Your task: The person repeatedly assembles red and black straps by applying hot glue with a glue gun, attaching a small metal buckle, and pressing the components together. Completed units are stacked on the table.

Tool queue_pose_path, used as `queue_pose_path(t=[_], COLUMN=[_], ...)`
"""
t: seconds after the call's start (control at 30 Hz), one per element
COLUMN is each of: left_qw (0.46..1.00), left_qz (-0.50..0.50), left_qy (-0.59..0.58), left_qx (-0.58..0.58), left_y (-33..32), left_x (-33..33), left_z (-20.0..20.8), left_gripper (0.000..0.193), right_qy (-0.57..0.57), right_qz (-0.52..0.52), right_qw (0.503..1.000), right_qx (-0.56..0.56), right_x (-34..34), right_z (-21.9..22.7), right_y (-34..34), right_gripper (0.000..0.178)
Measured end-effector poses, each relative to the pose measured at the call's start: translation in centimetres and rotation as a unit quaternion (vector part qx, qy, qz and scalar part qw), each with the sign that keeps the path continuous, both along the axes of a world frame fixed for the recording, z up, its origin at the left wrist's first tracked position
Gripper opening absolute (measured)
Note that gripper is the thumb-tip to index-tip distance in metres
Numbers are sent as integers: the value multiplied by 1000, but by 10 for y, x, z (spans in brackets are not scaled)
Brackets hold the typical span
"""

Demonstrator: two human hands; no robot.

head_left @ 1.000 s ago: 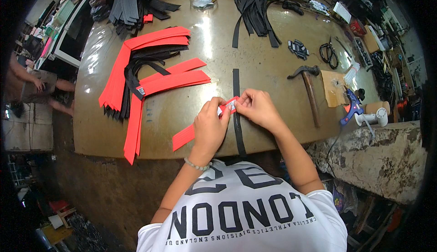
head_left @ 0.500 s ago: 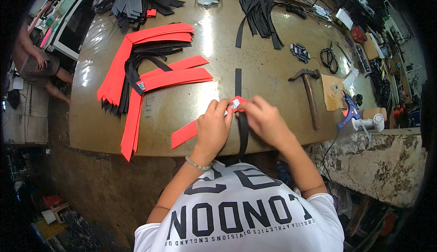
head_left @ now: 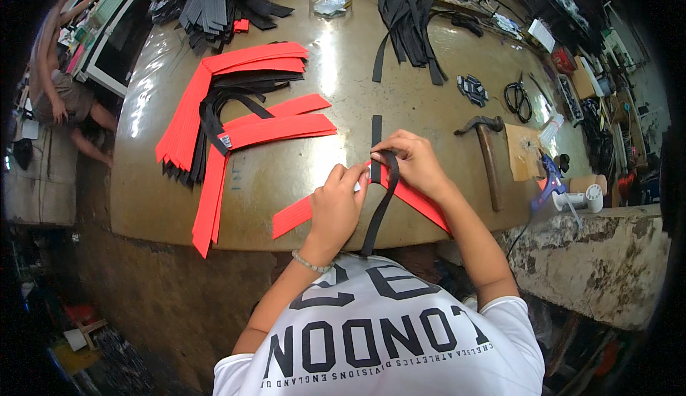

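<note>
Two lengths of the red strap (head_left: 293,217) slant down to either side of a meeting point that the fingers and a black strap (head_left: 381,209) mostly cover, so how they join is hard to make out. A white label (head_left: 359,184) there shows only in scraps. The right length's far end runs up to the right forearm, and the black strap's lower end is lost at the shirt (head_left: 386,324).

The left hand (head_left: 336,206) has thumb and fingers closed on the red strap at the label, with the left length emerging beside the knuckles. The right hand (head_left: 409,160) pinches the black strap just above the meeting point, its fingertips at the bend.

Half a second ago the black strap hung from lower down, below the right fingers; now it arches over the red, whose right length has come into view.
</note>
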State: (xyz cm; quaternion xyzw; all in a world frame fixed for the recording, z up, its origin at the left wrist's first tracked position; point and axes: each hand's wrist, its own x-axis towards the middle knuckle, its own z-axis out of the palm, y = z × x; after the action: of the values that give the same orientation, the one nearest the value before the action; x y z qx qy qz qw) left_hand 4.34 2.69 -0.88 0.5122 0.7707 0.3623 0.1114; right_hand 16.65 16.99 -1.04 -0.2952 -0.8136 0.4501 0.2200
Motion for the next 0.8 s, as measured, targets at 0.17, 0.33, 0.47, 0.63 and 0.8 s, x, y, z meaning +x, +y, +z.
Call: queue_pose_path(t=[0.17, 0.33, 0.47, 0.63, 0.8], left_qw=[1000, 992, 976, 975, 998], left_qz=[-5, -16, -44, -76, -55], left_qy=[-1, 120, 194, 172, 22], left_qx=[5, -32, -84, -118, -19], left_y=[0, 0, 0, 6, -6], left_x=[1, 10, 16, 8, -15], left_z=[1, 4, 8, 13, 14], left_gripper=[15, 26, 32, 33, 34], right_qy=[10, -99, -139, -158, -369], right_qz=[-9, -17, -98, -384, -421], right_qw=[998, 993, 985, 831, 808], right_qx=[59, -67, 1, 371, 182], right_x=[2, -5, -22, 48, 133], right_z=[-4, 11, 19, 1, 16], right_y=[-3, 6, 29, 27, -7], right_gripper=[15, 17, 36, 53, 43])
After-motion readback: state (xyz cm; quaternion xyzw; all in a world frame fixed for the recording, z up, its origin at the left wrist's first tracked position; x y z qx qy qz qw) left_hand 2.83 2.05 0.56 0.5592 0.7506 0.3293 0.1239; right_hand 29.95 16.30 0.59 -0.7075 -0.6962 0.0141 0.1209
